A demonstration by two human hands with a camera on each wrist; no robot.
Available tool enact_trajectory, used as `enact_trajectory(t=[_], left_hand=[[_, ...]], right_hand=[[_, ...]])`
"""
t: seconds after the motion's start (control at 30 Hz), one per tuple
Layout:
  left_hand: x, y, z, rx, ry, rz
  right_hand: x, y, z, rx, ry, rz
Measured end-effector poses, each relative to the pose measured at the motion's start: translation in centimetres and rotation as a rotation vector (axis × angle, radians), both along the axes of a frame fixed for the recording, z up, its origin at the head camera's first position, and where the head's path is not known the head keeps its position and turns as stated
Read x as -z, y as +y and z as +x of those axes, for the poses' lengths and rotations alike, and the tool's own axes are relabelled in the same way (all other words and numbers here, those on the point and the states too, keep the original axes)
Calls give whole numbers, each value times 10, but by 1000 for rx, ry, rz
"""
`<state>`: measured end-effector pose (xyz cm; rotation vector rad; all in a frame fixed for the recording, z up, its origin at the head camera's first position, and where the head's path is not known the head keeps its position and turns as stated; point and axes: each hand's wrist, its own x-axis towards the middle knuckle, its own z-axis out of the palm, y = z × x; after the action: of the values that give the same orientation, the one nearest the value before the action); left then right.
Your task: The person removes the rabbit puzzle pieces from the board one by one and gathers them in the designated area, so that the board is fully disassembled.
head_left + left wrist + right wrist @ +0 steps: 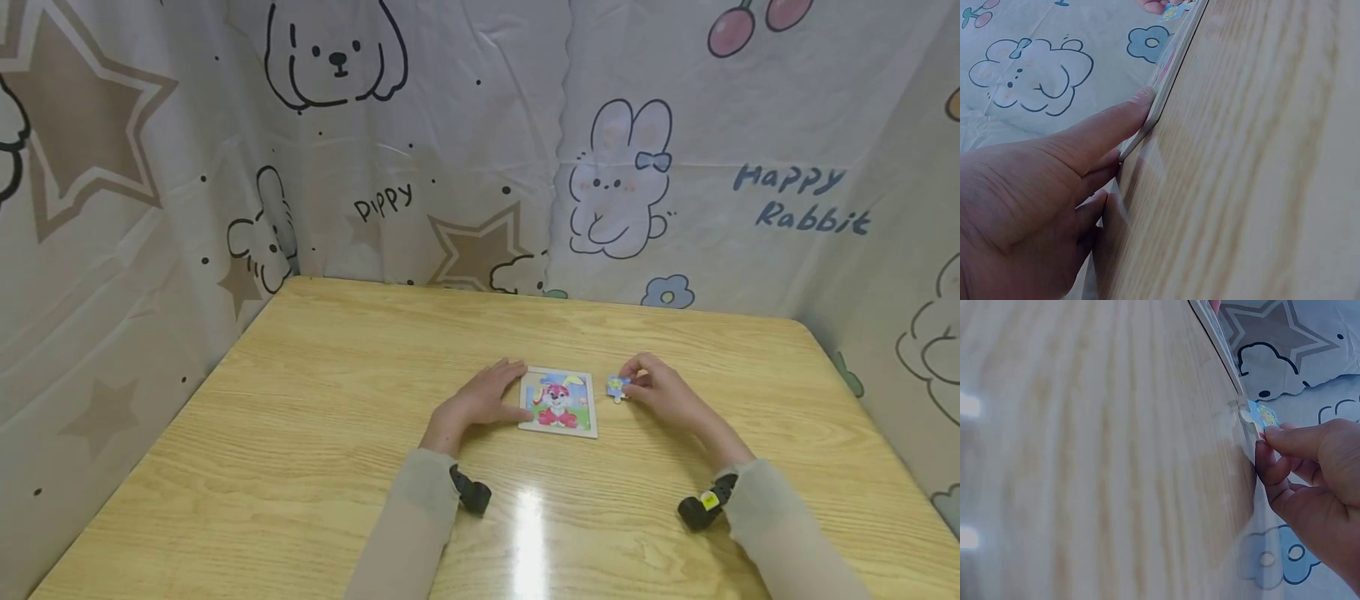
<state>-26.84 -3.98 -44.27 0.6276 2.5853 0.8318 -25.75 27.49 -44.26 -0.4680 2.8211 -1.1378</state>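
Note:
A small square jigsaw puzzle [557,404] with a pink rabbit picture in a pale frame lies flat on the table. Its upper left part shows bare backing. My left hand [483,398] holds the frame by its left side, thumb at the near corner and fingers at the far one. In the left wrist view, the thumb [1116,122] lies on the frame's edge [1172,75]. Just right of the frame, my right hand [660,393] pinches a blue puzzle piece [617,387] with a yellow-green pattern. The right wrist view shows that piece [1264,415] between thumb and fingertips.
The wood-grain table [315,400] spreads around both hands. Behind it and along the sides hangs a printed curtain [465,150]. A black wrist camera [472,493] sits on the left wrist, another black camera [701,510] on the right.

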Motion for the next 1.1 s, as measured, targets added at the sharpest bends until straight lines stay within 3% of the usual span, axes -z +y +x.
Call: enact_trajectory(t=[0.73, 1.1], left_hand=[[2, -1, -1, 12, 16, -7], [1, -2, -1, 17, 17, -12]], right_hand=[[-4, -2, -8, -38, -36, 58], [-6, -7, -9, -51, 13, 78]])
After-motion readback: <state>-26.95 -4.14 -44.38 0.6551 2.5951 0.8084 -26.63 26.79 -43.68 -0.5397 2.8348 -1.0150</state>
